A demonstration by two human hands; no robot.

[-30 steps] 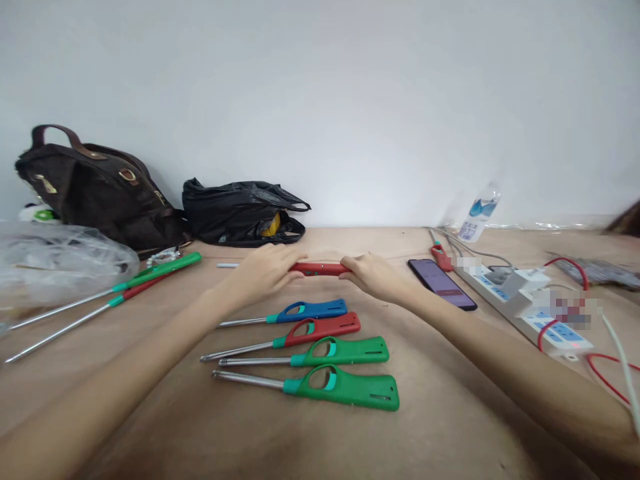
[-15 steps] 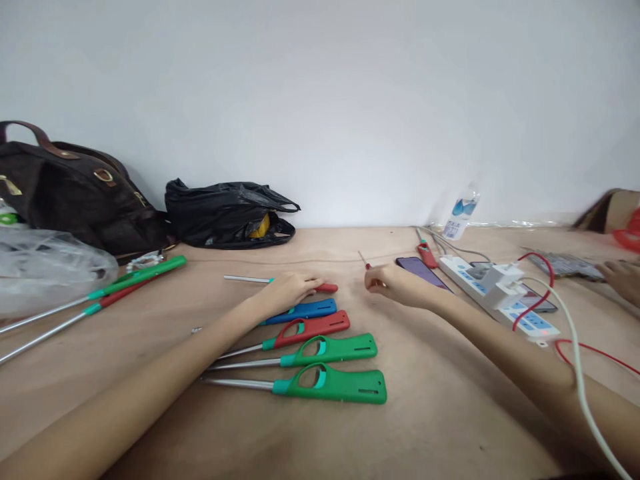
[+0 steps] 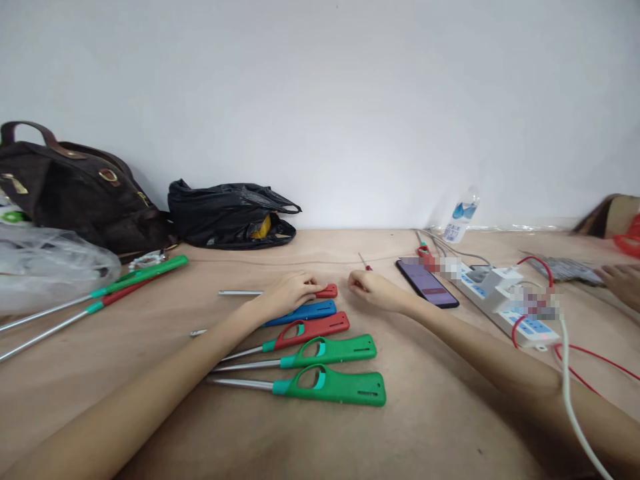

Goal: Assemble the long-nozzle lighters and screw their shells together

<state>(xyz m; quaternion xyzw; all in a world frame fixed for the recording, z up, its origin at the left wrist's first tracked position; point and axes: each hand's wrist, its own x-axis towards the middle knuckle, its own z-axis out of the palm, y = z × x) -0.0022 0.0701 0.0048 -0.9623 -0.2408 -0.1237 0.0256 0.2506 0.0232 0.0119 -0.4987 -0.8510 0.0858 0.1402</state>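
My left hand [image 3: 287, 293] lies over a red long-nosed lighter [image 3: 327, 291], fingers curled on its handle; its metal tube [image 3: 240, 293] sticks out to the left. My right hand [image 3: 373, 290] rests on the table just right of that lighter, curled in a loose fist whose contents are hidden. A small red-handled screwdriver [image 3: 365, 261] shows just behind it; I cannot tell whether the hand holds it. Below lie a blue lighter [image 3: 310, 311], a red one [image 3: 310, 328] and two green ones [image 3: 330, 349] [image 3: 335, 387].
Two long lighters [image 3: 140, 275] lie at left by a clear plastic bag [image 3: 50, 267], a brown handbag [image 3: 75, 187] and a black bag [image 3: 230, 213]. At right are a phone [image 3: 427, 283], a power strip [image 3: 500, 293] with cables, a bottle [image 3: 460, 217] and another person's hand [image 3: 620, 280].
My right hand let go of the red lighter's end and pulled away, then drifted back left. My left hand kept the lighter and set it down above the blue one.
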